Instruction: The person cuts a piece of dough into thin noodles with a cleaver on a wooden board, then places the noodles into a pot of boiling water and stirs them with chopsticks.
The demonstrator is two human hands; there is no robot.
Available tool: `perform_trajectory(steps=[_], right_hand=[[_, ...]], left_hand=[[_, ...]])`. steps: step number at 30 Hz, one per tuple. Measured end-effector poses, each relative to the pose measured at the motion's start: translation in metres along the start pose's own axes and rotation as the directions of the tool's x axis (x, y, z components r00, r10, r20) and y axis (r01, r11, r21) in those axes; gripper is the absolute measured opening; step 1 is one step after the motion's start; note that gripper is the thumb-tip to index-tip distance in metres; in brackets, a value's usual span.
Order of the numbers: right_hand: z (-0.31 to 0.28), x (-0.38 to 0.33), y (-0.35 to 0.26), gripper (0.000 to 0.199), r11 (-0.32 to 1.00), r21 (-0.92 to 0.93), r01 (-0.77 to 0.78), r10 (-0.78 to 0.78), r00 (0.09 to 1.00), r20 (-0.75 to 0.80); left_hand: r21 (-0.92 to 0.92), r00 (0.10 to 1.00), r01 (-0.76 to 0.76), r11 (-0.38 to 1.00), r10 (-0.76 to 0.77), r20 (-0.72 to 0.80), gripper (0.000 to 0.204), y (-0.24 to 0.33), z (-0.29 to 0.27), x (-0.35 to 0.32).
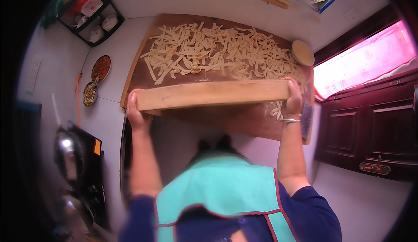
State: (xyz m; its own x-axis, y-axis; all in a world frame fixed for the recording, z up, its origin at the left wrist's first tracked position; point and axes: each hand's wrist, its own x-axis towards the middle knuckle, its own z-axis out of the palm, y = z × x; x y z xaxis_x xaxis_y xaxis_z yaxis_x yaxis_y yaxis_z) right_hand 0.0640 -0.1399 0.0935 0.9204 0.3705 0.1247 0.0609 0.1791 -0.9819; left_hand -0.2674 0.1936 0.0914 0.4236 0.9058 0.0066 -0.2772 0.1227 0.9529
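Between my hands I hold a long pale wooden piece, its broad smooth side facing me; whether it is a plank or the side of a board or frame I cannot tell. My left hand grips its left end, and my right hand, with a bracelet at the wrist, grips the right end. Beyond it, many flat strips of dough lie spread over a brown wooden work surface. A few loose strips lie beside my right hand.
A round container of pale flour-like powder stands at the far right. On the left are two dishes of food, a red one and a mixed one. A metal pot sits lower left. A dark red cabinet is at right.
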Motion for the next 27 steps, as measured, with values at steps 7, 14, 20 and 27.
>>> perform_trajectory(steps=[7,14,20,27], right_hand=[[0.002,-0.015,-0.014,0.024,0.994,0.020,-0.112,0.113,0.988,-0.108],[0.030,-0.025,-0.033,0.022,0.993,0.049,-0.103,0.107,0.992,-0.074],[0.015,-0.043,-0.013,0.024,0.985,0.071,-0.155,0.162,0.982,-0.095],[0.012,-0.081,-0.037,0.022,0.973,0.088,-0.212,0.224,0.963,-0.153]], left_hand=[[0.031,0.994,0.095,0.995,-0.094,-0.053,0.034,0.004,-0.011,0.015],[0.030,0.983,0.109,0.994,-0.103,-0.154,0.032,0.010,-0.017,0.002],[0.070,0.992,0.080,0.994,-0.073,-0.099,0.027,0.014,-0.013,-0.002],[0.048,0.988,0.116,0.992,-0.110,-0.113,0.032,0.015,-0.026,-0.032]])
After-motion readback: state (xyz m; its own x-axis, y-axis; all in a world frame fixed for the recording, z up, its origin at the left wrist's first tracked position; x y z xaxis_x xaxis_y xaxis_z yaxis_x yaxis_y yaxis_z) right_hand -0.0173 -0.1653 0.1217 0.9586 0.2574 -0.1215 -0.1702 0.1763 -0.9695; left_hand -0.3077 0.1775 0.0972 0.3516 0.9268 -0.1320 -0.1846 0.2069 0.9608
